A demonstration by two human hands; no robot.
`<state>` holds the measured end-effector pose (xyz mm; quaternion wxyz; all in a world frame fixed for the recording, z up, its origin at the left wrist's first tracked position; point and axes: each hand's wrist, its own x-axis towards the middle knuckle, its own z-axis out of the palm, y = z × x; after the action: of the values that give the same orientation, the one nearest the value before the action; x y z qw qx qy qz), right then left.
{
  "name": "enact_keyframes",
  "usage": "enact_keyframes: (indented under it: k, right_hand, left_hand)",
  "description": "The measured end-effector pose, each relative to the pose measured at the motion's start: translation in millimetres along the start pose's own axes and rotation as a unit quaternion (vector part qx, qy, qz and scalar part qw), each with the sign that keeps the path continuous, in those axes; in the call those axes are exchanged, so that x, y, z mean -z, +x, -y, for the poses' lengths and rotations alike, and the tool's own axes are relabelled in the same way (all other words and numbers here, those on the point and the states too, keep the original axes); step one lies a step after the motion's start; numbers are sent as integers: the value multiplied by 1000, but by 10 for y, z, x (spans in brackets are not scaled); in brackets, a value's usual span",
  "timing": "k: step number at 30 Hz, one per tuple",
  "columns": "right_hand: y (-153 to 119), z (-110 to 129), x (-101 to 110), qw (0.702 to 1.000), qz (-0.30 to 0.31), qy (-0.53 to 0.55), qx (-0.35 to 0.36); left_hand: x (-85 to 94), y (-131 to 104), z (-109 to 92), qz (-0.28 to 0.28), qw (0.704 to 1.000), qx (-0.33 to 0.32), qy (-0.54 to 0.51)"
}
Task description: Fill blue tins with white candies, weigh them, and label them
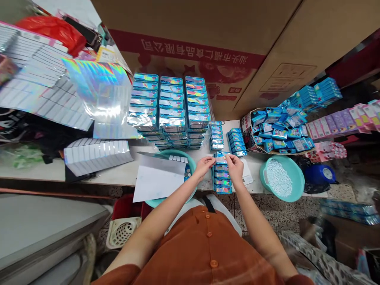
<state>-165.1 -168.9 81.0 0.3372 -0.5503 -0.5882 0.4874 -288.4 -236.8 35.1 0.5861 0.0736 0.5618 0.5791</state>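
Note:
My left hand (204, 165) and my right hand (235, 166) meet over a short stack of small blue tins (222, 183) at the table's front edge. Between their fingertips they pinch a small shiny sticker strip (220, 159) just above the top tin. A sheet of white sticker backing (158, 178) lies over a teal basin (190, 162) by my left wrist. My arms reach out from orange sleeves.
Tall stacks of holographic blue tins (170, 109) stand behind, with two short stacks (236, 141) beside them. A box of loose blue tins (277, 128) sits right, a teal basin of white pellets (282, 178) below it. Sticker sheets (95, 155) lie left; cardboard cartons (208, 43) rise at the back.

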Motion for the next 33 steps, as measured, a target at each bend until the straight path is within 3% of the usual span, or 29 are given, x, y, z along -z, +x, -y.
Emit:
enact_keyframes:
  k: [11,18,33]
  right_hand:
    - [417,-525,30,985,-30,104,-132]
    - [535,-719,-23,992,-78,13,-102]
    - [640,-830,-3,994,-52,-21,-94]
  left_hand:
    - [-192,413,-40,-59,994,-46,85]
    - [-180,509,-31,-82,988,-50,121]
    - [-182,567,120,-102,992,-32,72]
